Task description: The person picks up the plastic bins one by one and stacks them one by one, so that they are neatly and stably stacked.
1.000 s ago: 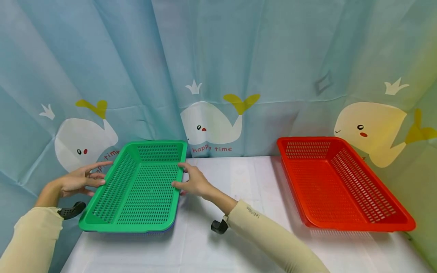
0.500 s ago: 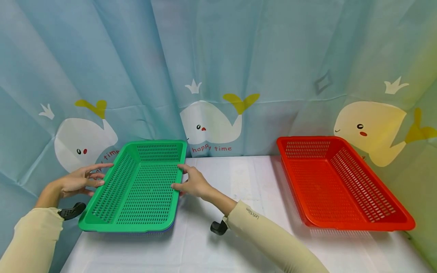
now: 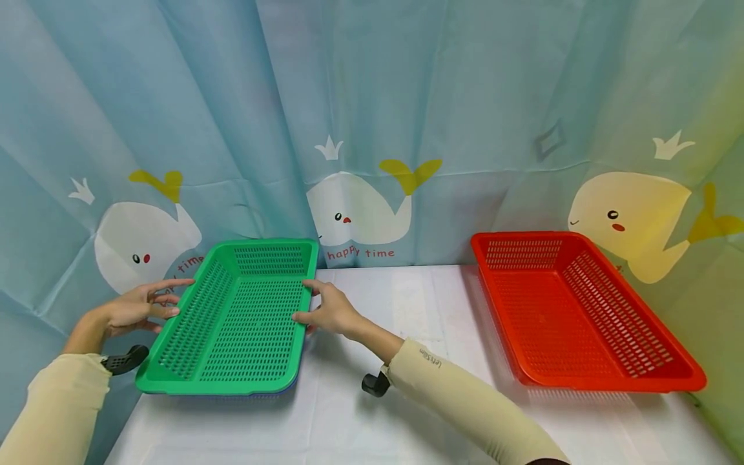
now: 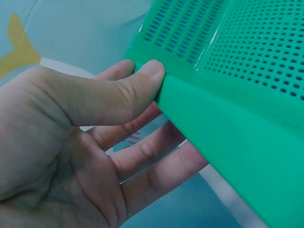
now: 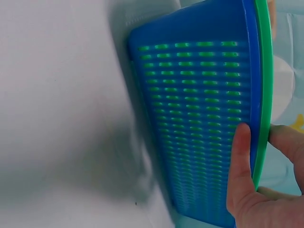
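A green plastic basket (image 3: 256, 326) with a slotted floor is nested in a blue basket (image 5: 190, 95), at the left of the white table. My left hand (image 3: 136, 309) is at its left rim. In the left wrist view that thumb lies on the green rim, with the other fingers spread below it. My right hand (image 3: 330, 310) holds the right rim. The right wrist view has one finger against the blue side wall below the rim and another digit over the green rim. Only blue and green show through the slots.
A red slotted basket (image 3: 581, 336) stands at the right of the white table (image 3: 401, 413), with a paler basket edge under it. A light blue curtain (image 3: 500, 97) with whale prints hangs right behind the baskets. Both wrists carry black camera mounts.
Hands and baskets keep nearly the same places. The right forearm and the head view shift only very slightly.
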`<state>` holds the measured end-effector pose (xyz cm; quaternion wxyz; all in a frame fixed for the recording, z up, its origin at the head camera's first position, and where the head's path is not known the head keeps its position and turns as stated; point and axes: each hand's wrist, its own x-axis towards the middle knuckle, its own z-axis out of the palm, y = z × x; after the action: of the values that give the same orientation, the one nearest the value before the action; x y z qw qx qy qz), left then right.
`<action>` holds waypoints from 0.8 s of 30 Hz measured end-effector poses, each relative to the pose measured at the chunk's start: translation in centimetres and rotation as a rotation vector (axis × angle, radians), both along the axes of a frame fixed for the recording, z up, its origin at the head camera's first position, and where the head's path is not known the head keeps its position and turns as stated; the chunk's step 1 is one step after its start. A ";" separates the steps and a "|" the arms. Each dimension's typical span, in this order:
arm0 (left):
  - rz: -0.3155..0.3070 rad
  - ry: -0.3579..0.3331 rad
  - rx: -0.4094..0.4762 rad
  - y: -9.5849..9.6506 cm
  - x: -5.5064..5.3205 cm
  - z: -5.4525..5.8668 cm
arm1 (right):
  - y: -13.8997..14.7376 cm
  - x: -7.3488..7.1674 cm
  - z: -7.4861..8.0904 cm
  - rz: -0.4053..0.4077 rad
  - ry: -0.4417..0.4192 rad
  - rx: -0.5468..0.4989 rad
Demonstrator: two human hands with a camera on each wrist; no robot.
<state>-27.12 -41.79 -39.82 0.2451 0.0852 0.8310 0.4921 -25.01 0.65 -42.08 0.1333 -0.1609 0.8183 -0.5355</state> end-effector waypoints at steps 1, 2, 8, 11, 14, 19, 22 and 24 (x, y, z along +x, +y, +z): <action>0.000 0.001 -0.001 0.0 0.1 0.0 | 0.0 0.0 0.0 0.002 -0.003 0.000; 0.002 0.000 -0.003 0.1 0.1 0.0 | 0.1 0.0 0.0 0.004 -0.007 0.001; 0.010 0.001 -0.008 0.4 0.4 0.2 | 0.5 0.0 0.1 0.018 -0.013 0.010; 0.010 0.000 -0.001 0.7 0.6 0.3 | 0.9 0.0 0.3 0.031 -0.002 0.021; 0.008 0.000 0.004 1.1 0.7 0.3 | 1.5 0.1 0.5 0.042 0.009 0.042; 0.008 -0.003 0.010 2.1 1.0 0.3 | 2.7 0.4 0.7 0.063 0.018 0.068; 0.008 -0.001 0.022 2.8 1.2 0.3 | 3.6 0.5 0.9 0.071 0.034 0.087; 0.012 -0.004 0.037 3.3 1.5 0.2 | 4.2 0.6 1.1 0.080 0.032 0.088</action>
<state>-25.65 -38.48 -39.58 0.2420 0.0839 0.8217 0.5091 -24.45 4.81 -41.02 0.1485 -0.1958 0.8359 -0.4908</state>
